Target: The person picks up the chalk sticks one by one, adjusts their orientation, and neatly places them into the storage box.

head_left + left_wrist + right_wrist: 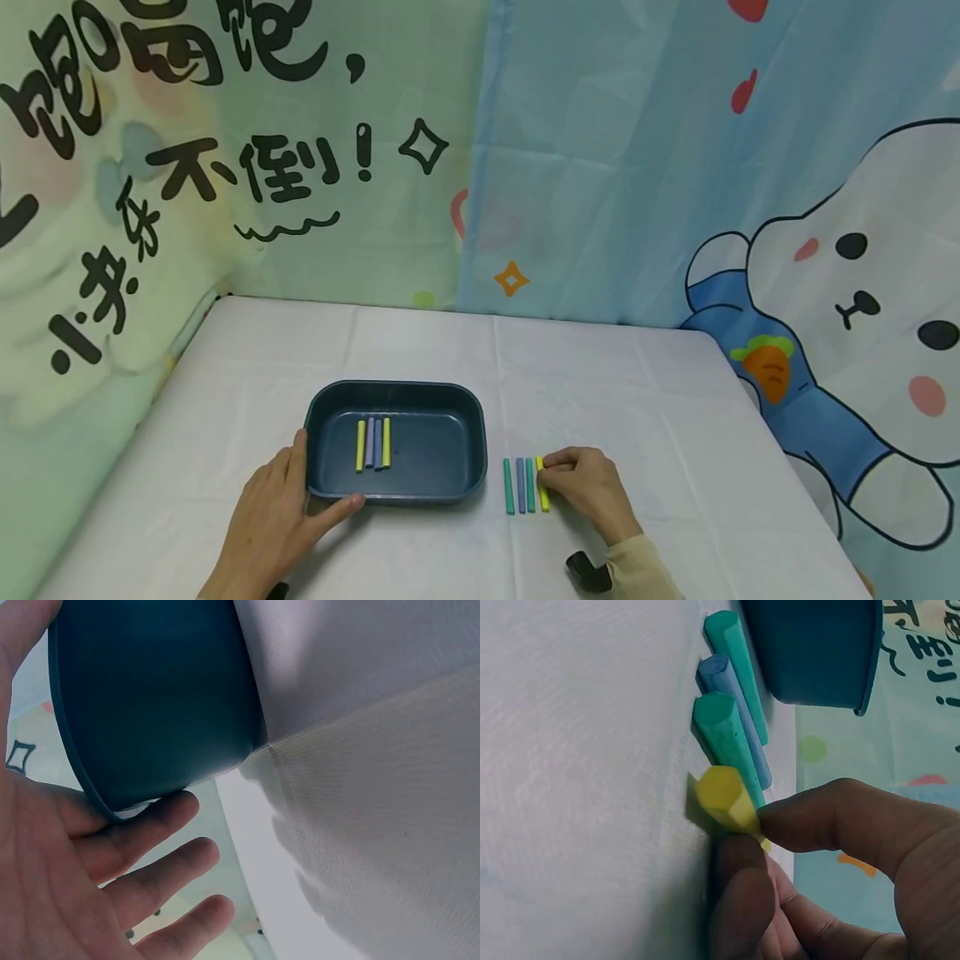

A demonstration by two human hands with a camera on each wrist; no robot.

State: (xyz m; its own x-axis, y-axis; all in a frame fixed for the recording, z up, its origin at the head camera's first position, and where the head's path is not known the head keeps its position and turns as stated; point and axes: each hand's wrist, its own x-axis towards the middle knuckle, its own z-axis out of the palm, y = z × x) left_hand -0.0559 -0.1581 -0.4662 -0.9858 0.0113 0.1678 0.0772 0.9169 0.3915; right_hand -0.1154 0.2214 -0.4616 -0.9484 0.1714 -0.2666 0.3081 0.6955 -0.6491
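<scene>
A dark blue tray (pixel 438 487) stands on the table, with a yellow chalk stick (pixel 361 446), two purplish-blue ones and another yellow chalk stick (pixel 386 443) side by side in it. My left hand (pixel 272 508) spans its near left corner, thumb along the front wall and fingers, nearly straight, against the left side. To the right of the tray, my right hand (pixel 588 487) pinches a yellow chalk stick (pixel 724 791) between thumb and fingers. Beside it lie a green chalk stick (pixel 724 720), a blue chalk stick (pixel 731 701) and another green chalk stick (pixel 731 645), roughly parallel.
A white cloth (pixel 420 550) with faint creases covers the table. Printed curtains hang behind, with black lettering on the green curtain (pixel 397 242) and a cartoon animal on the blue curtain (pixel 600 208). A black strap piece (pixel 588 573) shows at the right wrist.
</scene>
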